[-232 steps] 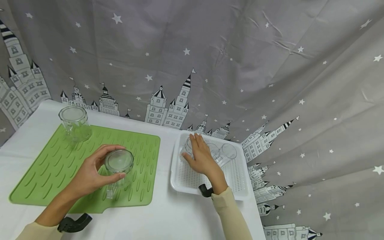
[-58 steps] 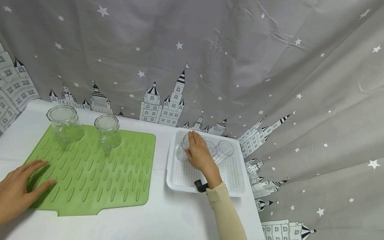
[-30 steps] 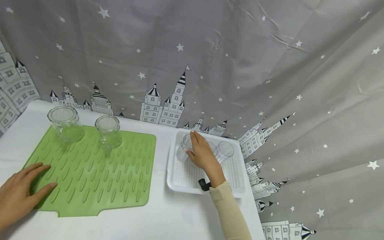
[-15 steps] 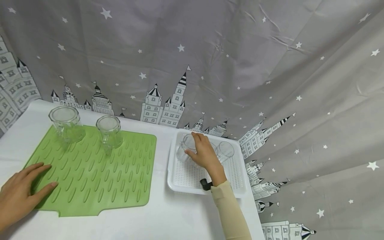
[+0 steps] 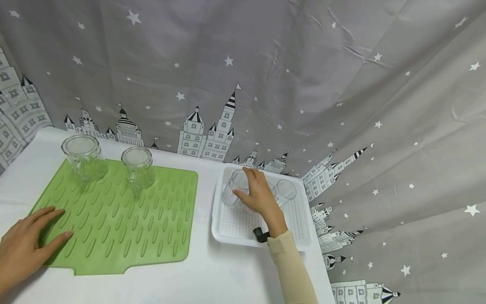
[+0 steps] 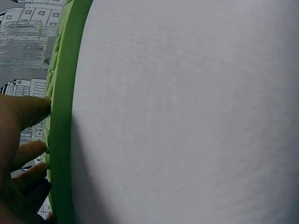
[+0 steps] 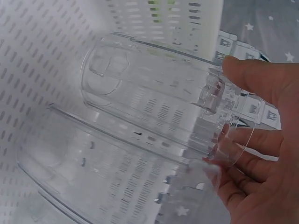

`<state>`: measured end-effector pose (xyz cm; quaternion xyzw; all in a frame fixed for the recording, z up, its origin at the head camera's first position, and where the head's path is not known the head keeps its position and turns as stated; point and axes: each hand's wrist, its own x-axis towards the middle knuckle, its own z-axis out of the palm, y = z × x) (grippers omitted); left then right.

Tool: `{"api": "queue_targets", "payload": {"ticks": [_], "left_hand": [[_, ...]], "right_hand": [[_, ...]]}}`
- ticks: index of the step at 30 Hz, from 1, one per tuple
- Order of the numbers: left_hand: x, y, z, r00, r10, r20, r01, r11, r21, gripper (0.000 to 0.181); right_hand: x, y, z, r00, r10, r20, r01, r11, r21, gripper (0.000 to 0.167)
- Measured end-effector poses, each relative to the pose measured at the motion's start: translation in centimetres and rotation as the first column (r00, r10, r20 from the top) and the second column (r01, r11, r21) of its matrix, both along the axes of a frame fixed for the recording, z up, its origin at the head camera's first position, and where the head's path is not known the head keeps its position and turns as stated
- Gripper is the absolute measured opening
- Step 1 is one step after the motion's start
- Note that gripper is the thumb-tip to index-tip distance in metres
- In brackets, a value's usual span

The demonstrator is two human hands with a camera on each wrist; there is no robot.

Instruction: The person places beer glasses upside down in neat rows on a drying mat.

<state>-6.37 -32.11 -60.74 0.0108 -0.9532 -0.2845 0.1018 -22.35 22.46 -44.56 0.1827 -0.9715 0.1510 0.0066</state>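
Observation:
My right hand (image 5: 256, 192) reaches into the white basket (image 5: 228, 236) and grips a clear drinking glass (image 5: 236, 180) near its upper end. In the right wrist view, the thumb lies on one side of that glass (image 7: 149, 79) and the fingers lie behind the other. A second glass (image 7: 93, 154) stands beside it, partly covered by my hand in the head view, and another glass (image 5: 286, 190) is further right. My left hand (image 5: 28, 240) rests on the left edge of the green drying mat (image 5: 125, 228), fingers spread and holding nothing.
Two clear glass mugs stand upside down along the mat's back edge, a larger mug (image 5: 85, 158) at the left and a smaller mug (image 5: 138, 166) beside it. White cloth (image 5: 182, 283) covers the table. A grey curtain (image 5: 212, 50) hangs behind.
Earlier, my left hand held the smaller mug over the mat; it now stands at the back, released, and that hand rests at the mat's left edge. My right hand has shifted slightly in the basket.

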Motion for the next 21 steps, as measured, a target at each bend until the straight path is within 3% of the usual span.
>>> {"api": "queue_targets", "payload": {"ticks": [21], "left_hand": [[0.1,0.3,-0.1,0.999,0.047,0.017,-0.048,0.999,0.010,0.077]], "right_hand": [[0.3,-0.5,3.8,0.997,-0.012,-0.075,0.012,1.000,-0.001,0.080]]}}
